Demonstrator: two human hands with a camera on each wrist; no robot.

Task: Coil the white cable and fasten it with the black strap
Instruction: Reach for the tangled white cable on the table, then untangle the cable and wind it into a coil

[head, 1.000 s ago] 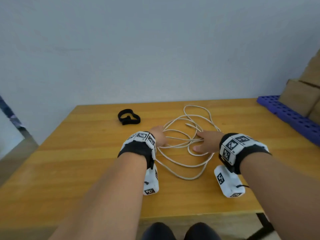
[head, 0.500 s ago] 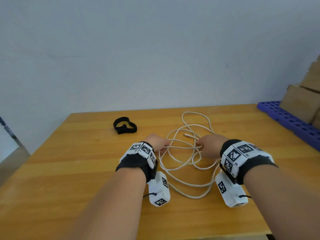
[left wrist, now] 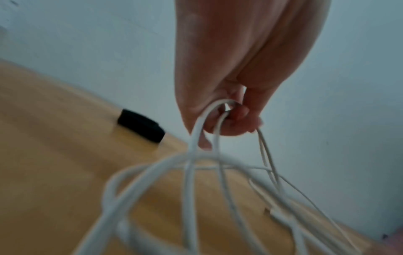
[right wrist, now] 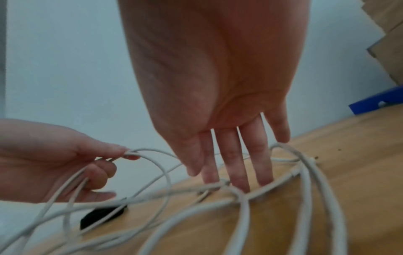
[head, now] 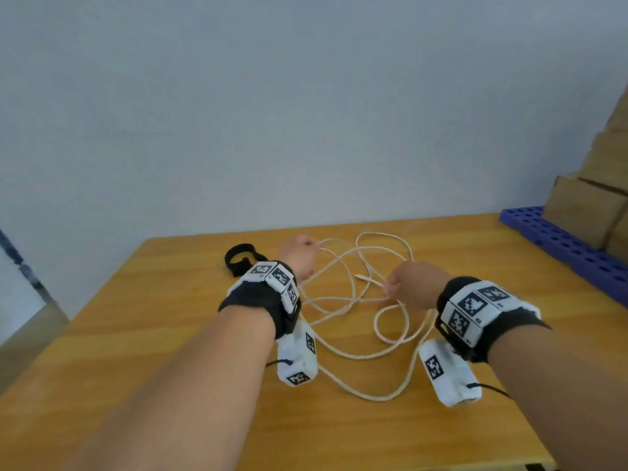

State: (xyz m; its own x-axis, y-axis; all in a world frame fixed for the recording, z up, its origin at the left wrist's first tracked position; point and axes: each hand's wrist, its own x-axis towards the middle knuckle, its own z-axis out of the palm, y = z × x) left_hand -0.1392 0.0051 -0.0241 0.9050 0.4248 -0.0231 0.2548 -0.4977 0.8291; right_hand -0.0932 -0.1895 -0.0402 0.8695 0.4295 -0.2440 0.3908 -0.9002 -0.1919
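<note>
Two hands, left hand pinching white cable, right hand seemingly slack

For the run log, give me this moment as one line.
left hand: grips white cable loops, lifted | right hand: open, fingers among strands | black strap: untouched on table

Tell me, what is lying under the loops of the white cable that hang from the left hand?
Under the white cable held up by the left hand only bare wooden table shows. The black strap lies beside, not beneath. The wrist cameras cover some of the table.
</note>
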